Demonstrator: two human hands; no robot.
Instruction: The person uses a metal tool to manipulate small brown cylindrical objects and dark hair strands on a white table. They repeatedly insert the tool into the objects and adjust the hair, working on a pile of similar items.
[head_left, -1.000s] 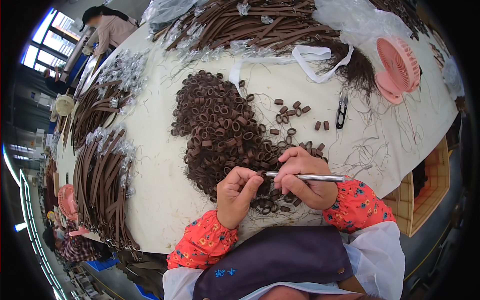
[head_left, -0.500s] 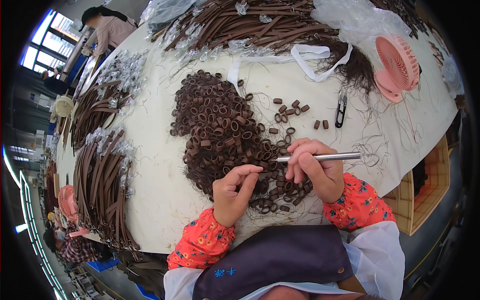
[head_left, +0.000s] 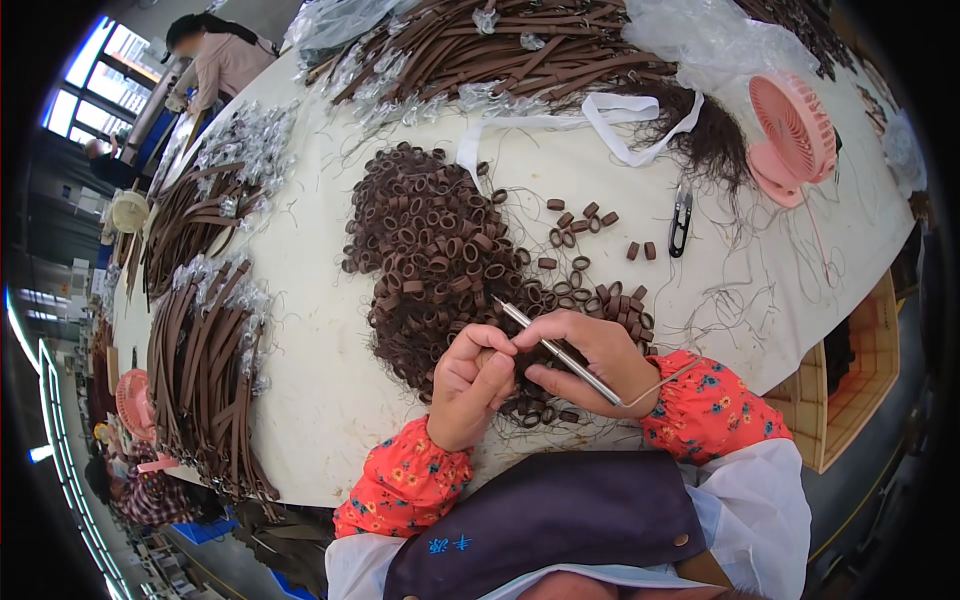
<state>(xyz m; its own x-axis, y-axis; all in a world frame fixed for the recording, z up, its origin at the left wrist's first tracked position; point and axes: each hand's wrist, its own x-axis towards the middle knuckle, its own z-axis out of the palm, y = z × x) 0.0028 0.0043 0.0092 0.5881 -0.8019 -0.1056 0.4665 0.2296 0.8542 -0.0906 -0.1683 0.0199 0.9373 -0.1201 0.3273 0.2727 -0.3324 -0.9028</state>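
A heap of small brown strap loops [head_left: 430, 245] covers the middle of the white table, with loose dark threads among them. My right hand [head_left: 610, 365] grips a slim silver pen-shaped tool [head_left: 562, 352]. Its thin tip points up and left over the heap, and a thin bent wire or cord trails from its back end. At the near edge of the heap, my left hand [head_left: 468, 390] has its thumb and fingers pinched together, meeting the right fingertips. Whatever lies in that pinch is hidden.
Black-handled thread snips [head_left: 681, 222] lie at the right, below a pink fan [head_left: 790, 130]. White tape [head_left: 545, 118] crosses the table behind the heap. Bundles of brown straps [head_left: 205, 370] with clear plastic lie left and far back. A wooden box [head_left: 835, 400] stands at the right edge.
My right hand has moved left and slightly down to meet the left one. The tool has turned from nearly level to slanting, its tip now up and left. My left hand stays almost in place.
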